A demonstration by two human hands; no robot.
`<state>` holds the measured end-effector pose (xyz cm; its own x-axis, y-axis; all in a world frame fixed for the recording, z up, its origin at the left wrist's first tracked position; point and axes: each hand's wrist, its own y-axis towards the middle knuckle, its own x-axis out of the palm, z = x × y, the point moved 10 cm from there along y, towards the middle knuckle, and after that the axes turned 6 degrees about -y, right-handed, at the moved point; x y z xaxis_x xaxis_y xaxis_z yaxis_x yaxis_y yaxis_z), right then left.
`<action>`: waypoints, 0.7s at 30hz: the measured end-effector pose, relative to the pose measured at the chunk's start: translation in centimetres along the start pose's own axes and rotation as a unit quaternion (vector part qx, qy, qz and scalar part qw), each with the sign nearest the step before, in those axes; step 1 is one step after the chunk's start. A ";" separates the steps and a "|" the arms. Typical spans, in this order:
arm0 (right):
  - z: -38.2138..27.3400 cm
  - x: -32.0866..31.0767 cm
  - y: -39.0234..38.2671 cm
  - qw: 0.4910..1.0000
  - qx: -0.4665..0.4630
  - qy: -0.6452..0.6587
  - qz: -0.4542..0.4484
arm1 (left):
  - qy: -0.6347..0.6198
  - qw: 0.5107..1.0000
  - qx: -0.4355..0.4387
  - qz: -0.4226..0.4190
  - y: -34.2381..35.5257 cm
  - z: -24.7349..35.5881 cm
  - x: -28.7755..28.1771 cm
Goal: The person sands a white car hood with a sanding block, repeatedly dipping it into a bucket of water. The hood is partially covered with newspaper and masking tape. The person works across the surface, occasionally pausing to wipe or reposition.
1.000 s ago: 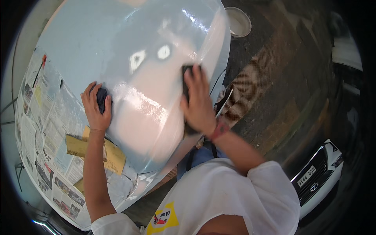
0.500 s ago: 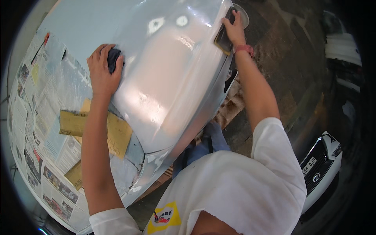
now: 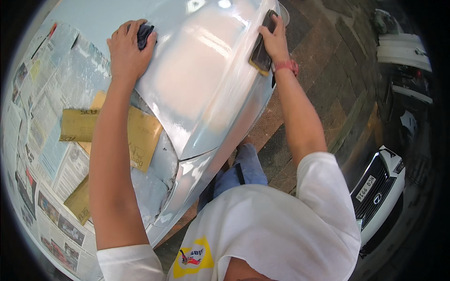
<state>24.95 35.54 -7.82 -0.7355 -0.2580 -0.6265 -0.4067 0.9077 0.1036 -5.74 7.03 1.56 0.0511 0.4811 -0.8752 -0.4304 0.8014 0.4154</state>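
Note:
My left hand point(image 3: 131, 51) grips a dark, crumpled cloth-like pad point(image 3: 144, 35) on the pale blue-grey car panel point(image 3: 164, 56), near the upper edge of the newspaper masking point(image 3: 37, 140). At the panel's right edge, my right hand point(image 3: 276, 44) is closed over a long black sanding block point(image 3: 259, 58) with yellow showing at its lower end. Between the hands lies a glossy, wet-looking pinkish patch point(image 3: 197, 70). Several yellow sandpaper sheets point(image 3: 143, 145) lie on the newspaper beside and under my left forearm.
A container point(image 3: 285, 16) is partly hidden beyond the panel's right edge. Dark textured floor tiles point(image 3: 314, 93) run along the right, with white car parts point(image 3: 403, 51) farther over. A white car front with black grille point(image 3: 379, 196) is at lower right. My legs point(image 3: 239, 173) stand beside the panel.
Both my hands have moved up the frame. The right one has gone with the block from the pink patch out to the right edge; the left still grips the dark pad.

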 end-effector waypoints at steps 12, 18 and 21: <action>-6.1 -0.1 -14.3 0.995 -0.086 0.018 -0.050 | 0.020 1.000 0.000 0.020 -0.3 -0.2 0.0; -2.5 0.1 -7.5 0.999 0.024 -0.014 -0.022 | 0.032 0.999 -0.008 0.024 -0.4 -0.4 0.2; -10.6 1.8 -20.0 0.992 -0.105 -0.063 -0.045 | 0.031 0.999 -0.009 0.020 -0.4 -0.2 0.0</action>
<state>26.03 13.40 -2.85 -0.6232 -0.2786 -0.7308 -0.5803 0.7912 0.1932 -5.76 6.68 1.31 -0.0217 0.4888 -0.8722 -0.4475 0.7753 0.4456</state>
